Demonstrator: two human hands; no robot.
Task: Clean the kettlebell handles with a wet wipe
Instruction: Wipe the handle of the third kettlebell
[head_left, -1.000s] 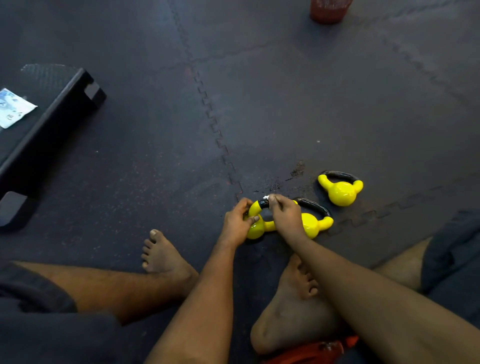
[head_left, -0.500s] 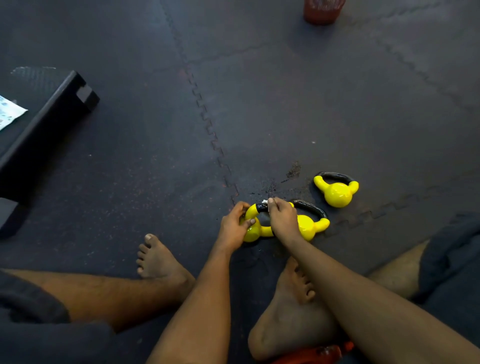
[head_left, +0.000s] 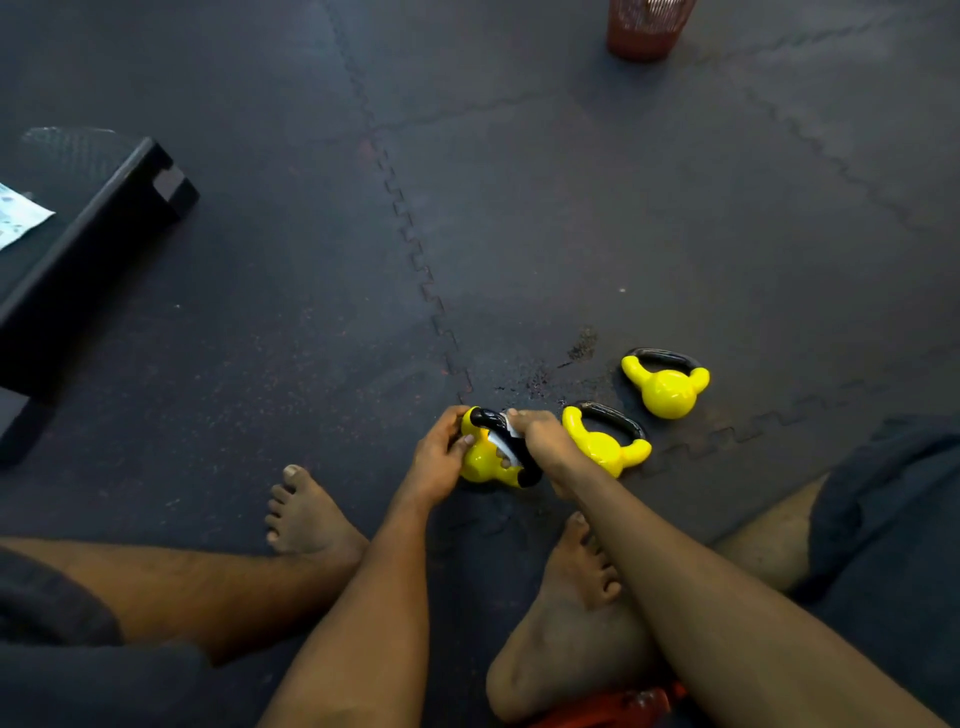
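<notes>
Three small yellow kettlebells with black handles lie on the dark floor mat. The nearest kettlebell is between my hands. My left hand grips its yellow body from the left. My right hand pinches a white wet wipe wrapped around its black handle. A second kettlebell lies just right of my right hand. The third kettlebell rests farther right and farther from me.
A black step platform stands at the left with a wipes packet on it. A red mesh bin is at the top. My bare feet and legs flank the kettlebells; a red object lies under my right foot.
The near kettlebell has been turned, so its black handle now points toward me. My right hand with the wipe has slid along the handle; my left hand still holds the body.
</notes>
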